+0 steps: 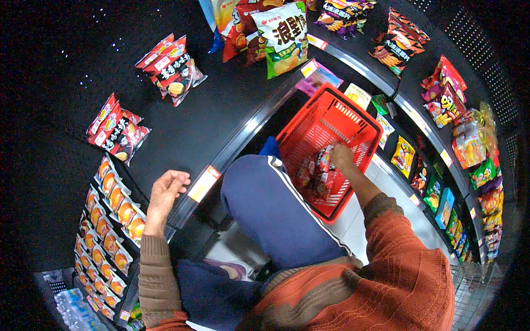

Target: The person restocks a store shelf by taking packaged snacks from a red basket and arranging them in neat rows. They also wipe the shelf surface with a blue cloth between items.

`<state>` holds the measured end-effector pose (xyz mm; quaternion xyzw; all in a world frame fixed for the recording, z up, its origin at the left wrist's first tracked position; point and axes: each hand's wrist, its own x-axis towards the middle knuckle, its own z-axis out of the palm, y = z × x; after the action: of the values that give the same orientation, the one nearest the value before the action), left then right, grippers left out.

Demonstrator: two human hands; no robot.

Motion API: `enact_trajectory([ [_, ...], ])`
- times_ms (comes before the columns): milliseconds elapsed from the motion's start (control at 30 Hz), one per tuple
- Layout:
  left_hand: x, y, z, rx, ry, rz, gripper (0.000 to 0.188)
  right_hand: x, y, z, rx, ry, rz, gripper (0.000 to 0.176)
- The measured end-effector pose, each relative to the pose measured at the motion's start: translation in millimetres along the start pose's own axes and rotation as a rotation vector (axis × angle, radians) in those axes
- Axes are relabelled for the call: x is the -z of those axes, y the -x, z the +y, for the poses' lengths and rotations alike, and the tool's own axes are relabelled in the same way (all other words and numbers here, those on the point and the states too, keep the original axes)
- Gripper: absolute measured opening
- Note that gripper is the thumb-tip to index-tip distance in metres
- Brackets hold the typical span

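Observation:
My right hand (342,157) reaches into a red plastic shopping basket (327,97), its fingers on a red-and-white snack packet (324,158). More small red packets (321,188) lie in the basket beneath it. The grip itself is partly hidden by the back of the hand. On the other side, my left hand (165,192) hovers at the front edge of a black shelf (198,128), fingers curled together with nothing visible in them. Near it is a price label (204,184) on the shelf edge. Red chip bags (120,132) stand farther back on that shelf.
White-and-green chip bags (285,41) stand at the shelf corner. Along the right, curved shelves carry bagged snacks (403,157). Rows of orange-and-white packs (99,248) fill a rack at left. My bent knee (265,198) sits between shelf and basket. A wire rack (472,289) is at lower right.

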<state>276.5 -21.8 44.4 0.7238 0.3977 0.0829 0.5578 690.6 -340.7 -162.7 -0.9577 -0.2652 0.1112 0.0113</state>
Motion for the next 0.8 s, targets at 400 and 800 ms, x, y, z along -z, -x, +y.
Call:
enact_trajectory([
  [400, -1, -7, -12, -0.079, 0.021, -0.038, 0.023, 194, 0, -181, 0.775, -0.616, 0.513, 0.028],
  [800, -9, -18, -34, -0.165, 0.044, 0.02, 0.014, 259, -61, -420, 1.203, -0.168, 0.88, 0.054],
])
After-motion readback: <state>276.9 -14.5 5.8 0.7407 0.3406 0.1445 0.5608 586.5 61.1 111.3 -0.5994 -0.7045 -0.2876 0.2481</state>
